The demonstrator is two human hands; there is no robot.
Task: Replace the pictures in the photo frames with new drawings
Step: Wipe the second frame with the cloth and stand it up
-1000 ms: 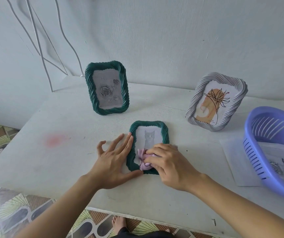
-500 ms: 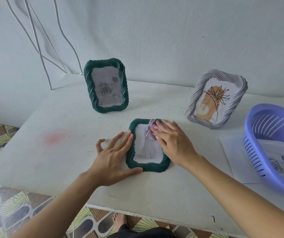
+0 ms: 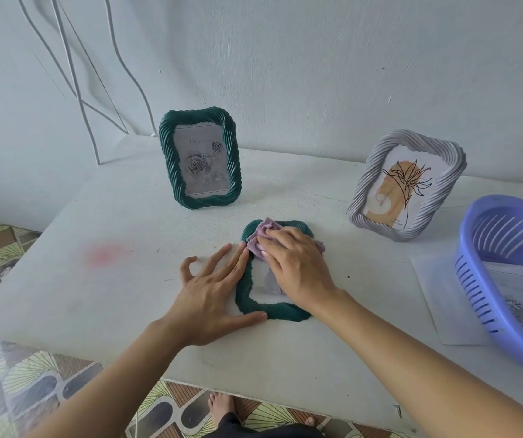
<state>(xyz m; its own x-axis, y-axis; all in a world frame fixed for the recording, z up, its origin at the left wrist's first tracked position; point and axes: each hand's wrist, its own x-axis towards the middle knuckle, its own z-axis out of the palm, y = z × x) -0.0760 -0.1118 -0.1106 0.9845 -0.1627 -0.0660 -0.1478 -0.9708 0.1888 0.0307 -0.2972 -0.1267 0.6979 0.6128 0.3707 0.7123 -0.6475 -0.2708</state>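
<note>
Currently the flat green frame [image 3: 280,312] is lying face up near the middle of the table's [image 3: 96,295] front edge, its glass being wiped. Right hand [image 3: 298,270] is bunching a pink cloth [image 3: 261,237] under bent fingers, clamped on it, at the frame's far end. Left hand [image 3: 212,289], fingers straight and spread, is bracing the left rim. Doing it well, probably: bracing firmly, rubbing light overlapping strokes, working into corners. Rim is looking ribbed, rope-twisted, glossy plastic; cloth soft and crumpled. Toward the back edge a matching standing green frame [image 3: 200,159] and a silver ribbed frame [image 3: 405,184] are standing upright. Lilac slotted basket [image 3: 465,245] is sitting over paper sheets [image 3: 433,289] at the right edge.
</note>
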